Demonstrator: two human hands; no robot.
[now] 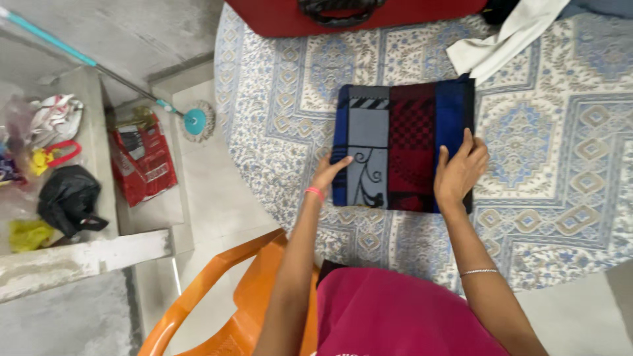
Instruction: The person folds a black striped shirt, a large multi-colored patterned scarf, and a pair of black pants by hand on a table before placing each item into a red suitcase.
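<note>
**Both your hands rest flat on a folded blanket, one at each near corner**

You are looking straight down at a round table covered by a blue-and-cream patterned cloth (541, 198). In the middle of it lies a folded blanket (402, 132), a thick rectangle in bands of blue, grey, dark red and black. Its long axis runs left to right across your view, and its near edge lies closest to your body.

Your left hand (328, 173) sits at the blanket's near left corner, fingers together and pointing up and to the right, fingertips on the blue and grey bands while the heel of the hand rests on the cloth. A pink band circles that wrist. Your right hand (459, 171) lies wholly on the blanket, over its near right part, palm down, fingers slightly spread and pointing away from you along the blue band (a thin silver bracelet shows further down the forearm). Neither hand pinches or lifts anything; both press flat.

So the blanket extends away from both sets of fingers, and the right hand is further onto it than the left.

Beyond the blanket lie a white cloth (508, 39) and a red case (277, 16). An orange plastic chair (224, 296) stands under your left arm
</note>
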